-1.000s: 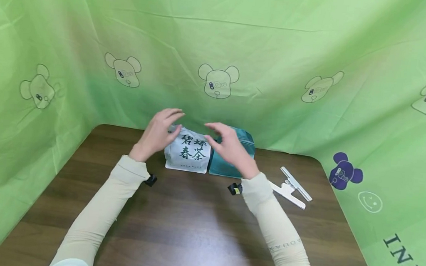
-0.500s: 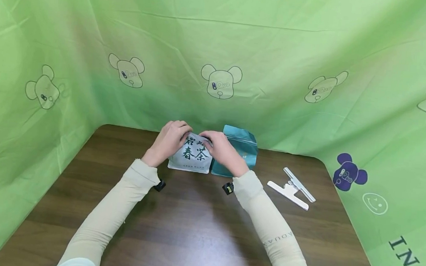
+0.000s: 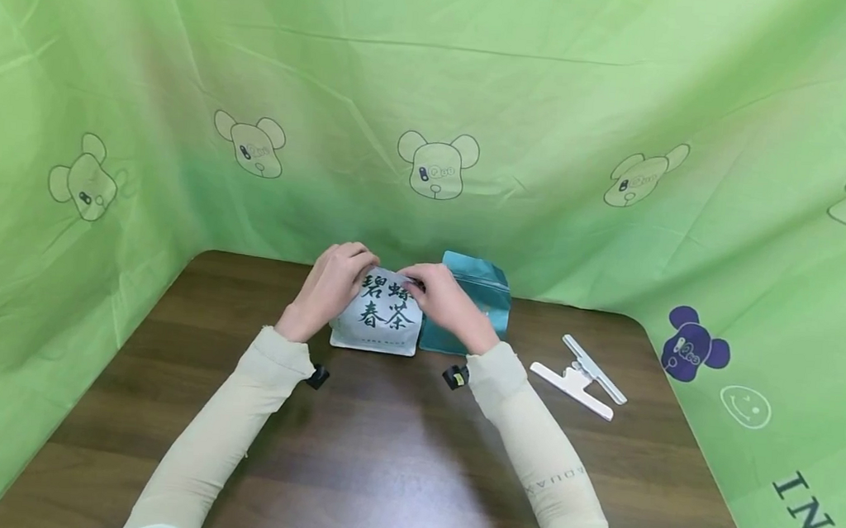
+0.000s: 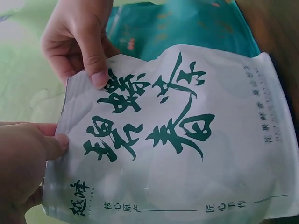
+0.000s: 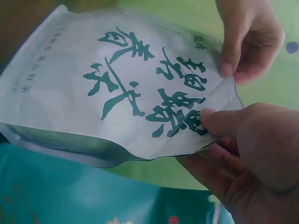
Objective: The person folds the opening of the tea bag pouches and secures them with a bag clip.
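Note:
A white tea pouch [image 3: 376, 327] with large dark green characters stands near the back of the table. My left hand [image 3: 334, 282] pinches its top edge at the left, thumb in front, as the left wrist view shows. At the top right corner my right hand [image 3: 446, 297] pinches the pouch, thumb on the printed face and fingers behind [image 5: 210, 175]. Beside it on the right is a teal pouch [image 3: 490, 302], partly hidden by my right hand; neither hand holds it.
Two long sealing clips, one white [image 3: 570, 389] and one pale grey [image 3: 595, 370], lie on the brown wooden table [image 3: 379, 443] to the right. Green cloth [image 3: 437, 83] with printed bear heads hangs behind and at both sides.
Both hands have come down from above the white pouch and taken hold of its top edge. Since half a second ago the pouch has shifted slightly toward me, its printed face showing more.

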Demonstrator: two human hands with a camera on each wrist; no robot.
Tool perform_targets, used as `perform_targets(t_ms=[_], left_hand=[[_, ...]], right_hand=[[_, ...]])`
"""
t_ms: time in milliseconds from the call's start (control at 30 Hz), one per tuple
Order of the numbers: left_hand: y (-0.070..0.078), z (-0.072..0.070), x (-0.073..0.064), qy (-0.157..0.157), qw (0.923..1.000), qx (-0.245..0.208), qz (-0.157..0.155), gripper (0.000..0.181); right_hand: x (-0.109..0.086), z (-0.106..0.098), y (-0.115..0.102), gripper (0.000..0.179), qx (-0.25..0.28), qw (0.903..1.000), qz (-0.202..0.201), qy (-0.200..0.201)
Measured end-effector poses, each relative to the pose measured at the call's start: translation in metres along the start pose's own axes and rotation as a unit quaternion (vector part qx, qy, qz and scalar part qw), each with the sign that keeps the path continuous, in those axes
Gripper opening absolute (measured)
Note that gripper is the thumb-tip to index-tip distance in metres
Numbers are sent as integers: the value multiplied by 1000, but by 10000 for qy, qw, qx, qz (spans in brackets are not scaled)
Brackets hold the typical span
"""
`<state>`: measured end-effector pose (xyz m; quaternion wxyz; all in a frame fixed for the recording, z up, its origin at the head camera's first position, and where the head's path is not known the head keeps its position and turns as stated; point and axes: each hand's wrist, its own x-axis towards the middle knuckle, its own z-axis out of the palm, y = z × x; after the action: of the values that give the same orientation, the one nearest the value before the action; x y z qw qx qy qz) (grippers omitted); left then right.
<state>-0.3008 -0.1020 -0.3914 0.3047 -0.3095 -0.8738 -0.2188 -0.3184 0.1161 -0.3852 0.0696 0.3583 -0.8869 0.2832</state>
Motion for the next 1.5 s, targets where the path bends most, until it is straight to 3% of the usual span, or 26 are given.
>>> perform_targets(t_ms=[200, 500, 733, 1067, 1500], left_hand=[[13, -7, -13, 377, 9992, -1, 160, 12], [25, 2, -40, 682, 9974, -195, 129, 12], [29, 6, -40, 685, 9974, 9, 238, 7], [39, 16, -39, 327, 9969, 347, 626, 9], [39, 23, -39, 374, 9967, 397, 602, 8]], right_hand=[[-18, 0, -11, 20, 343, 9987, -260, 272], [-40, 21, -7, 18, 709, 9957, -243, 536], [-46, 23, -2, 13, 1135, 9907, -142, 730], [-55, 23, 0, 18, 1543, 9863, -4, 577], [-61, 30, 6, 13, 1237, 9870, -201, 1010]])
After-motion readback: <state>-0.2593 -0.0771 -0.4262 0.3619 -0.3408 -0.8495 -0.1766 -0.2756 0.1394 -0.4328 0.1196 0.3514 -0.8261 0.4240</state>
